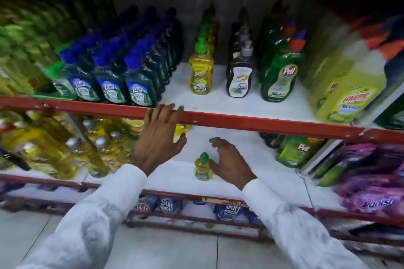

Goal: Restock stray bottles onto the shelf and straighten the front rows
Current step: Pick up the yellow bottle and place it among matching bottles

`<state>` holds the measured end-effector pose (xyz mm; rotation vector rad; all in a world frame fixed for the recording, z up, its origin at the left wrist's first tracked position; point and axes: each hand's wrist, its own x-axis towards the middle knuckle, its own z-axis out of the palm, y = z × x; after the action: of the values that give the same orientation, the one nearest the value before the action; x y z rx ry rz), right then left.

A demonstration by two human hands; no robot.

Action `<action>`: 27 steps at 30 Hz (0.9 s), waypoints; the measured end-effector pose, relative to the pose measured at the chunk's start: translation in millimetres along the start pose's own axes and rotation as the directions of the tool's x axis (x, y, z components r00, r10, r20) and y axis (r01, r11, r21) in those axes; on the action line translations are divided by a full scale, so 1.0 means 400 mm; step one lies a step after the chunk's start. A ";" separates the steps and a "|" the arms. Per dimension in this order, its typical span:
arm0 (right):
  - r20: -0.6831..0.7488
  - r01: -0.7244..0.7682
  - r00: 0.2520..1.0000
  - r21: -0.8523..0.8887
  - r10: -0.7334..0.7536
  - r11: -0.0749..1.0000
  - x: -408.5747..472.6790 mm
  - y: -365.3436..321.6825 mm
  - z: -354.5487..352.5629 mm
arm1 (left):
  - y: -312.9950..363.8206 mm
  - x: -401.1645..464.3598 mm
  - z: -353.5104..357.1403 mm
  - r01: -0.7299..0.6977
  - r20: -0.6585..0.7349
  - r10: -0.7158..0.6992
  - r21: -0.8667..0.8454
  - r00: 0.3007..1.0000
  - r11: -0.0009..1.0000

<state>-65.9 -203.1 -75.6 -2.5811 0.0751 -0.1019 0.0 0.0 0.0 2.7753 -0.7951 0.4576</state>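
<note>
A small yellow bottle with a green cap stands alone on the white lower shelf. My right hand is just right of it, fingers spread, thumb close to its side, holding nothing. My left hand is raised with fingers apart, its fingertips at the red front rail of the upper shelf. On the upper shelf stand a yellow Supa bottle, a black-and-white pump bottle and a green Pril bottle, each heading a short row.
Rows of dark green blue-capped bottles fill the upper shelf's left; a large Harpic bottle is at the right. Yellow bottles crowd the lower shelf's left, Pril pouches and purple Vanish packs its right. Surf packs lie below.
</note>
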 end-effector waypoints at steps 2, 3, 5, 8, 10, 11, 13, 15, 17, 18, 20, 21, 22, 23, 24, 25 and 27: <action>0.108 -0.135 0.985 -0.025 0.137 0.991 0.035 -0.008 0.051 | -0.010 0.006 0.011 0.007 0.017 -0.007 0.016 1.000 1.000; 0.142 -0.175 0.973 -0.040 0.179 0.984 0.051 -0.004 0.082 | -0.013 0.004 0.020 0.016 0.006 -0.016 0.005 1.000 1.000; 0.172 -0.209 0.961 -0.056 0.216 0.976 0.074 0.003 0.126 | -0.008 -0.001 0.028 0.038 -0.024 -0.040 -0.055 0.999 0.998; 0.151 -0.223 0.962 -0.038 0.226 0.974 0.095 0.015 0.151 | -0.015 -0.007 0.042 0.019 -0.049 -0.024 -0.109 0.999 0.994; 0.120 -0.255 0.960 0.001 0.253 0.967 0.103 0.018 0.150 | -0.021 -0.007 0.048 0.008 -0.052 -0.014 -0.116 0.999 0.993; 0.099 -0.258 0.962 0.024 0.254 0.966 0.105 0.019 0.146 | -0.024 -0.006 0.049 0.003 -0.053 -0.010 -0.120 0.999 0.993; 0.064 -0.268 0.962 0.067 0.264 0.961 0.095 0.011 0.125 | -0.024 -0.005 0.051 -0.009 -0.058 0.001 -0.133 0.998 0.991; 0.027 -0.267 0.964 0.128 0.266 0.955 0.070 -0.016 0.083 | -0.028 -0.006 0.054 -0.020 -0.067 0.011 -0.132 0.998 0.991; -0.041 -0.247 0.965 0.198 0.260 0.949 0.038 -0.058 0.020 | -0.037 -0.009 0.057 -0.033 -0.090 0.022 -0.121 0.996 0.992; -0.074 -0.238 0.962 0.239 0.262 0.941 0.025 -0.083 -0.021 | -0.040 -0.008 0.057 -0.041 -0.095 0.030 -0.116 0.995 0.992; -0.133 -0.207 0.957 0.316 0.259 0.926 0.005 -0.134 -0.112 | -0.046 -0.007 0.058 -0.048 -0.112 0.035 -0.113 0.993 0.992; -0.155 -0.186 0.956 0.343 0.250 0.921 -0.003 -0.158 -0.161 | -0.048 -0.006 0.058 -0.046 -0.118 0.032 -0.117 0.993 0.992; -0.174 -0.162 0.957 0.350 0.234 0.923 -0.008 -0.180 -0.209 | -0.048 -0.004 0.059 -0.043 -0.128 0.028 -0.119 0.991 0.992; -0.196 -0.132 0.958 0.352 0.211 0.927 -0.010 -0.201 -0.258 | -0.047 -0.003 0.060 -0.039 -0.138 0.022 -0.122 0.990 0.992; -0.215 -0.103 0.958 0.356 0.189 0.929 -0.009 -0.218 -0.299 | -0.045 -0.004 0.063 -0.028 -0.147 0.010 -0.127 0.989 0.991; -0.237 -0.070 0.958 0.357 0.163 0.931 0.000 -0.235 -0.339 | -0.041 -0.004 0.064 -0.020 -0.156 -0.002 -0.136 0.988 0.990; -0.289 -0.003 0.951 0.343 0.108 0.939 0.026 -0.262 -0.400 | -0.034 -0.004 0.072 0.002 -0.171 -0.030 -0.162 0.985 0.987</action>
<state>-66.3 -199.4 115.9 -2.1969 0.2256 -0.4521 12.9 3.6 -28.7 2.5501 -0.7346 0.5945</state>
